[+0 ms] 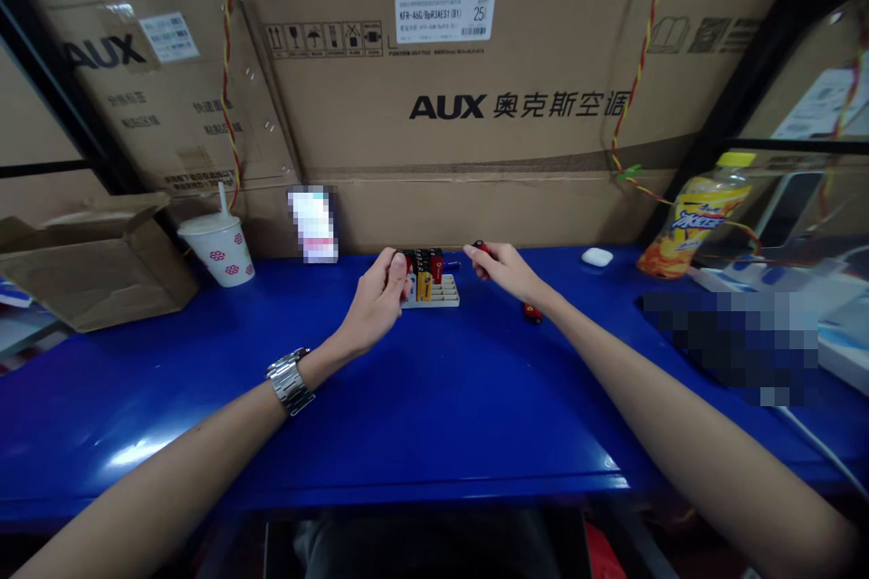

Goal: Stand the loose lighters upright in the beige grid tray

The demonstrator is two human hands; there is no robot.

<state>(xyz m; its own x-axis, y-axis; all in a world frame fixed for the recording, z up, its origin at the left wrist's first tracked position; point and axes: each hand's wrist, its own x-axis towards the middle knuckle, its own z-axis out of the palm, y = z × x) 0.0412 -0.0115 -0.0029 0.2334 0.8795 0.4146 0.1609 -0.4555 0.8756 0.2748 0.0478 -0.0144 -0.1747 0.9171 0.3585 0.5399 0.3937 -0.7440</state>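
Note:
A pale slotted tray (446,293) stands on the blue table, holding several small red, yellow and black pieces. Among them is a yellow piece (424,286). My left hand (381,294) is closed at the tray's left side, its thumb over a small red item (408,263); its fingers partly hide the tray. My right hand (503,270) is right of the tray and apart from it, pinching a small red and black piece (481,246). Another red and black piece (533,314) lies on the table beneath my right wrist.
Behind the blue table (421,407) stand large cardboard boxes (475,163). A paper cup (221,249), an open brown bag (101,276) and a lit phone (314,224) are at left. A bottle (696,222), a white case (597,257) and a blurred dark object (733,339) are at right.

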